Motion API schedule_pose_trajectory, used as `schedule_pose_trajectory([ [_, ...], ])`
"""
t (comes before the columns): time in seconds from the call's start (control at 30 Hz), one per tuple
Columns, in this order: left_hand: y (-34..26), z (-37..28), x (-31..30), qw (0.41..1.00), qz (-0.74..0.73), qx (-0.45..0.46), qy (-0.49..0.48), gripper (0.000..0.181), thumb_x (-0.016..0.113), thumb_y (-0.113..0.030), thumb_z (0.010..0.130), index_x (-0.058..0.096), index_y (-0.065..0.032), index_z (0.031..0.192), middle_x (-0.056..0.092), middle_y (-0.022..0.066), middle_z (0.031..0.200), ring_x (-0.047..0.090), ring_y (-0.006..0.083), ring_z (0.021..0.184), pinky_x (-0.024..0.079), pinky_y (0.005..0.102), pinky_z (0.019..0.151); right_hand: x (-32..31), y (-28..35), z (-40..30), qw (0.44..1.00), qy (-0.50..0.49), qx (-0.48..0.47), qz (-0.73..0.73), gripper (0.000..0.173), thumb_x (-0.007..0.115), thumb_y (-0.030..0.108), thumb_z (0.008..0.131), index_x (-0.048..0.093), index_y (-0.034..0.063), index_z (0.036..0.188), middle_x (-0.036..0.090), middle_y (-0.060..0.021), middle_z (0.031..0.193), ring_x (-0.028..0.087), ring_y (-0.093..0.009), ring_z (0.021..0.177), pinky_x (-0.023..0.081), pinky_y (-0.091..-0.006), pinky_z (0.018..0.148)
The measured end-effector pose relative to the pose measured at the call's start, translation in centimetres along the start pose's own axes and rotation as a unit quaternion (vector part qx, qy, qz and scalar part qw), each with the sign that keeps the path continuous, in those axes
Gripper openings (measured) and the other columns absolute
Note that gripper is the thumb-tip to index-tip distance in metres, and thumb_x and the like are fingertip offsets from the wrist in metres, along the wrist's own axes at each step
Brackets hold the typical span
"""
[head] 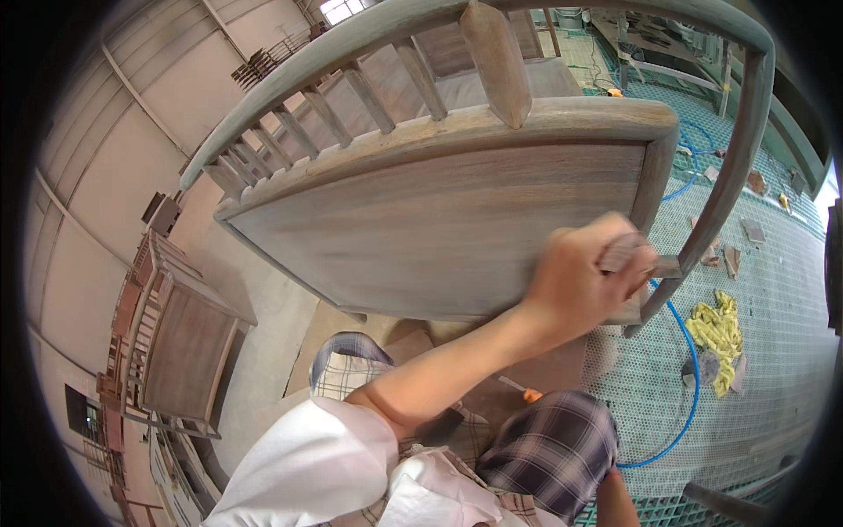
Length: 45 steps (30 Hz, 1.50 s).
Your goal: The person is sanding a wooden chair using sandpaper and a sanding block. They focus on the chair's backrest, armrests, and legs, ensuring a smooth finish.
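Note:
My left hand (589, 273), blurred, is closed around a small brownish folded piece (622, 253), perhaps an abrasive sheet. It is at the right end of a grey-brown wooden furniture panel (421, 230), near the upright frame post. Above the panel runs a thick rounded rail (448, 128), with short spindles (369, 95) up to a curved top rail (369, 36). The curved rail bends down at the right into a side arm (731, 158). Part of my right forearm shows beside my right knee at the bottom; my right hand is out of view.
Green perforated matting (777, 316) covers the floor at the right, with a blue hose (691, 395), a yellow cloth (714, 329) and scattered scraps. An orange-handled tool (532, 395) lies between my knees. A similar spindled wooden piece (191, 349) stands at the left.

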<state>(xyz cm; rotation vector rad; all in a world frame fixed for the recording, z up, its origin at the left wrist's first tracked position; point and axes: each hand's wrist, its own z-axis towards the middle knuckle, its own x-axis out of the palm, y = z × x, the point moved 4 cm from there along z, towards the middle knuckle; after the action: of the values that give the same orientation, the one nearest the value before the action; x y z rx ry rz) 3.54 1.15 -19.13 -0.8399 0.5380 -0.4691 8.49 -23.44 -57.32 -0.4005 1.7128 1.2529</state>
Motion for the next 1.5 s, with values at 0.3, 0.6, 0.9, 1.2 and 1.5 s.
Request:
schedule_pose_trajectory([
  [0.3,4.6,-7.8,-6.8,0.968,0.036,-0.238,0.065,0.028,0.076,-0.013,0.098,0.057,-0.0013,0.081,0.074,0.0111,0.079,0.063,0.0115,0.071,0.051,0.0301,0.064,1.4,-1.9,-10.1,0.991,0.017,0.122,0.051,0.028,0.081,0.016,0.092,0.062,0.0018,0.106,0.065,-0.0067,0.093,0.059,-0.018,0.078,0.049,-0.0289,0.072],
  [0.6,-2.2,-1.8,-18.3,0.959,-0.015,-0.023,-0.281,0.020,0.076,-0.011,0.099,0.061,-0.0024,0.087,0.064,0.0020,0.067,0.058,0.0081,0.057,0.046,0.0278,0.053,0.9,-0.9,-7.2,0.991,0.019,0.126,0.036,0.029,0.081,0.014,0.092,0.061,0.0008,0.109,0.065,-0.0059,0.093,0.058,-0.016,0.078,0.048,-0.0269,0.073],
  [0.9,1.0,-0.2,-22.3,0.914,0.094,0.037,-0.394,0.029,0.083,-0.019,0.089,0.060,-0.0021,0.084,0.063,0.0156,0.066,0.062,0.0334,0.057,0.050,0.0417,0.062,0.3,2.4,-2.2,0.996,0.054,0.070,0.017,0.031,0.081,0.012,0.091,0.061,-0.0003,0.111,0.064,-0.0051,0.094,0.057,-0.014,0.079,0.048,-0.0249,0.074],
  [1.2,-0.2,-3.3,-29.6,0.910,-0.100,-0.015,-0.401,0.039,0.075,-0.003,0.098,0.044,-0.0076,0.074,0.061,0.0010,0.072,0.055,0.0050,0.060,0.040,0.0251,0.048,-1.7,2.6,-0.6,0.996,0.034,0.086,0.012,0.033,0.082,0.010,0.091,0.061,-0.0013,0.114,0.063,-0.0043,0.094,0.056,-0.012,0.080,0.048,-0.0229,0.075],
  [1.5,0.2,-4.0,-30.7,0.914,-0.106,-0.051,-0.389,0.034,0.068,-0.003,0.102,0.048,-0.0088,0.076,0.059,-0.0021,0.066,0.050,0.0017,0.057,0.038,0.0213,0.048,-17.6,10.5,2.7,0.965,-0.217,0.037,0.142,0.035,0.082,0.007,0.090,0.061,-0.0024,0.117,0.063,-0.0034,0.094,0.056,-0.010,0.080,0.047,-0.0208,0.076],
])
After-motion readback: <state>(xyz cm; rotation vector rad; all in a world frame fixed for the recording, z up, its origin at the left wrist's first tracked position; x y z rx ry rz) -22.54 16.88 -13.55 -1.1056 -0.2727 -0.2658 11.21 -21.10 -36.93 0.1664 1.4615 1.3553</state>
